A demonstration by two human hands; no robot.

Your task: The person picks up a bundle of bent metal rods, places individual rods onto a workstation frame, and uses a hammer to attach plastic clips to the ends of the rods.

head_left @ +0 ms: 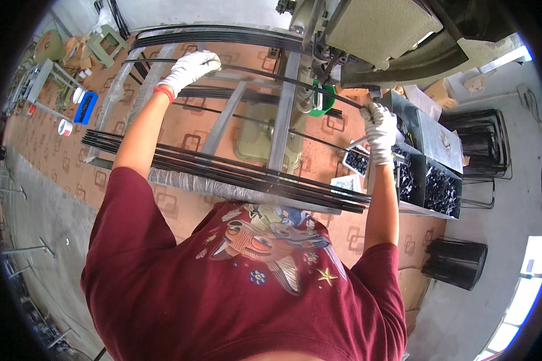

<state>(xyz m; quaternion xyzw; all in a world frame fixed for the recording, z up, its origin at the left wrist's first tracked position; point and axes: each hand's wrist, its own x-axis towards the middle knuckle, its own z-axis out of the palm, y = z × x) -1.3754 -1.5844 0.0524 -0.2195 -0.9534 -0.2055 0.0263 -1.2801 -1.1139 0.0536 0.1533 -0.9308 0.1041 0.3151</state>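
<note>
White knit gloves cover both of my hands. My left hand (193, 68) is closed around a long thin black rod (283, 78), with part of the rod sticking out to its left. My right hand (379, 129) has its fingers closed at the rod's right end, just below the head of a large green-grey machine (382, 30). The rod runs slantwise above a metal frame (281, 126). Nearer my body, a bundle of black rods (223, 165) lies across this frame. Another bundle (217, 37) rests along its far side.
To the right, grey metal bins (439, 186) hold small dark parts. A green container (325, 99) sits beneath the machine. Black bent frames (479, 141) lean at the right wall. A blue crate (86, 108) stands at the left, near a white tub (65, 127).
</note>
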